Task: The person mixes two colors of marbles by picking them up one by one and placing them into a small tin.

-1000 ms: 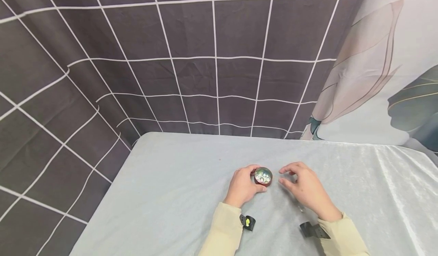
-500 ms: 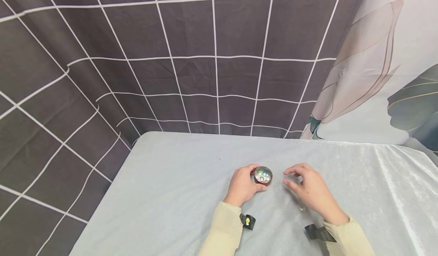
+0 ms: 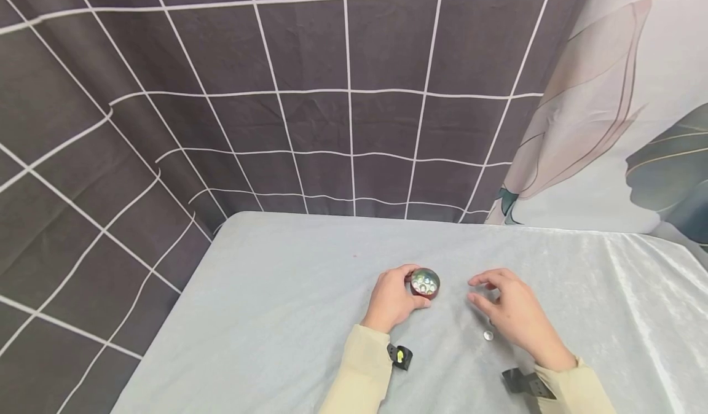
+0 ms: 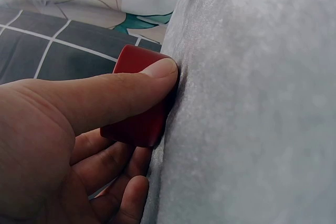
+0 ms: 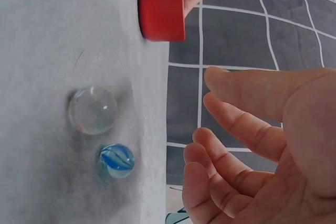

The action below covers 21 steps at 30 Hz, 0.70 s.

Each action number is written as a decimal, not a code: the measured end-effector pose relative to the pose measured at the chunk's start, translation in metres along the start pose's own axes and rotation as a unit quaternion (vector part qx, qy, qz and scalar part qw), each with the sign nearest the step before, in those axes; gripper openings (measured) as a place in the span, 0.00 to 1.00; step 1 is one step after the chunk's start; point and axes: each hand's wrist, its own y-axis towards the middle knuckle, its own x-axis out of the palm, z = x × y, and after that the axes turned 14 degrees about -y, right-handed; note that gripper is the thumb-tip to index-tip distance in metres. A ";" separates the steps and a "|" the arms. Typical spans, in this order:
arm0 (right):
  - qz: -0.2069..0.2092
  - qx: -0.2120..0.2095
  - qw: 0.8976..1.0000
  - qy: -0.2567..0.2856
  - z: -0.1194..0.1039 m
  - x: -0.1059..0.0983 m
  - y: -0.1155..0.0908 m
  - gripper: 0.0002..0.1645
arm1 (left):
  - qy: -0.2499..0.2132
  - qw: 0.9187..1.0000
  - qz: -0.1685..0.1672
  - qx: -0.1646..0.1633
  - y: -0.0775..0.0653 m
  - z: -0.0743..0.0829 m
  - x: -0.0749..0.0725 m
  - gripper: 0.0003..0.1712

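A small round red cup [image 3: 424, 297] stands on the cloth, with several glassy, marble-like balls [image 3: 424, 287] inside. My left hand [image 3: 391, 298] grips its side, thumb on the near wall as the left wrist view shows; the other fingers are partly hidden behind the red wall [image 4: 137, 60]. Apart from the cup, to its right, my right hand [image 3: 517, 309] hovers with loosely bent fingers and holds nothing. A clear marble [image 5: 93, 110] and a smaller blue-swirled marble [image 5: 117, 160] lie on the cloth near that hand. The clear marble [image 3: 488, 335] also shows below the right palm in the head view.
A pale grey velvety cloth [image 3: 276, 297] covers the table. Behind and to the left hangs a dark curtain [image 3: 310, 119] with white grid lines; a pale leaf-patterned curtain [image 3: 597, 156] hangs at the back right. Black straps [image 3: 401, 357] sit at both wrists.
My right hand has drawn away from the cup to the right, and the clear marble beneath it shows more fully. My left hand and the cup have stayed in place.
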 end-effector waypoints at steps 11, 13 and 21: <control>0.009 0.008 1.000 -0.004 0.006 -0.002 -0.006 0.06 | -0.003 1.000 -0.002 -0.006 0.001 -0.001 0.001 0.34; 0.016 0.007 1.000 -0.005 0.008 -0.002 -0.007 0.06 | -0.004 1.000 -0.002 -0.005 0.001 -0.001 0.001 0.34; 0.025 0.006 1.000 -0.006 0.014 -0.004 -0.011 0.06 | -0.006 1.000 -0.002 -0.007 0.001 -0.002 0.002 0.34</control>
